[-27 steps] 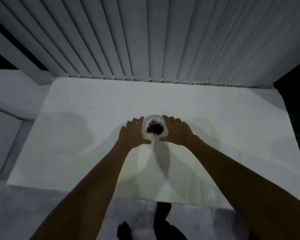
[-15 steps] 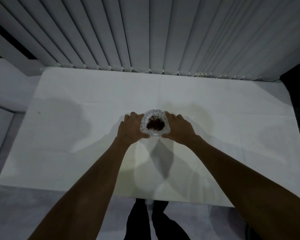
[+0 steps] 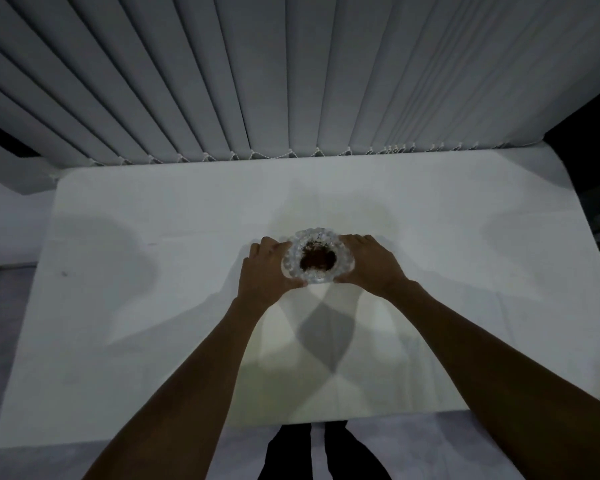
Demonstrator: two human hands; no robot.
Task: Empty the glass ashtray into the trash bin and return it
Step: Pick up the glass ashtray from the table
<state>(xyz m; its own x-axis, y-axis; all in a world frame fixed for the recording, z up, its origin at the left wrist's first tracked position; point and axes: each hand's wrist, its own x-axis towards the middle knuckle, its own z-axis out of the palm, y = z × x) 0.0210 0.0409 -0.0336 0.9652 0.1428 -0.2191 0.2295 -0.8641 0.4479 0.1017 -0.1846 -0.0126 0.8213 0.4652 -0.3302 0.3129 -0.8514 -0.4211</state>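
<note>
Near the middle of the frame, the glass ashtray (image 3: 318, 256) is sitting between two bare hands over the white table (image 3: 125, 306), and whether it is resting on the surface or raised just off it cannot be told. The left hand (image 3: 265, 271) is cupping its left side, fingers curling over the far rim and thumb pressing the near edge; the right hand (image 3: 369, 263) is mirroring this on the right side, so both are closing snugly around the ashtray. Dark brown ash (image 3: 317, 265) is filling the bowl of the ashtray. Both forearms are reaching up from the lower corners of the frame, casting overlapping shadows on the tabletop below the hands. Pale vertical blinds (image 3: 291, 74) are hanging across the upper part of the frame, their lower ends meeting the table's far edge. Dark trouser legs (image 3: 323, 452) are showing at the bottom centre.
</note>
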